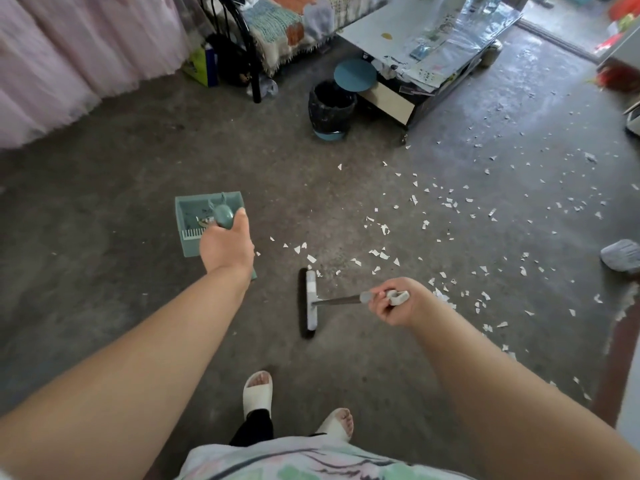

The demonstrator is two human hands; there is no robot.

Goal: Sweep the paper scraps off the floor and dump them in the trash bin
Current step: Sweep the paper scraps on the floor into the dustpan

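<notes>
Sweeping looks barely begun: left fingers grip the dustpan, right fingers grip the broom, and scraps lie strewn beyond and right of them, short of the bin.

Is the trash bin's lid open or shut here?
Open. The round blue lid stands tipped up behind the trash bin, and its dark bag-lined inside shows.

At ten o'clock I see a pink curtain hanging down to ground level. Near twelve, a black metal frame stands against a patchwork throw, with a green box beside its foot. At one o'clock sits a low white table under clear plastic sheeting. A round teal disc, perhaps a stool, is just in front of it. A white shoe lies at three.
</notes>
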